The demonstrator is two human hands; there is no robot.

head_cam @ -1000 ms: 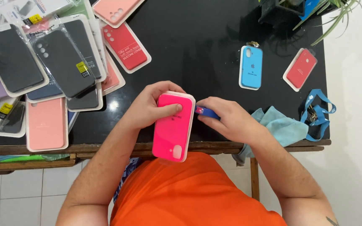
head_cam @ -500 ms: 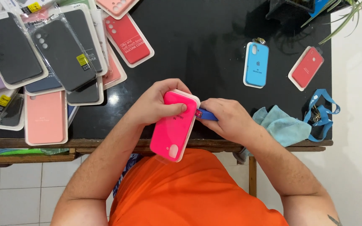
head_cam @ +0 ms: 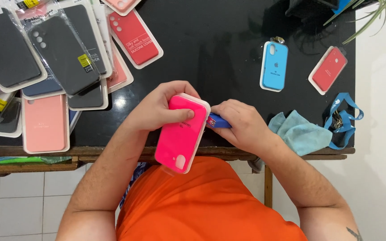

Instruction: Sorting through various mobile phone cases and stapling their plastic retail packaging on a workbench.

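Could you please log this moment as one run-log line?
left hand: holds bright pink packaged phone case | right hand: grip shut on small blue tool at case edge | surface: black table

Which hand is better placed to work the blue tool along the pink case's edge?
Right. The right hand grips the blue tool, its tip at the pink phone case edge; the left hand is busy gripping the case.

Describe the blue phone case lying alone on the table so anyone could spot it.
On the black table, look right of the hands, toward the far edge. The light blue case lies flat beside a red packaged case, the only blue one there.
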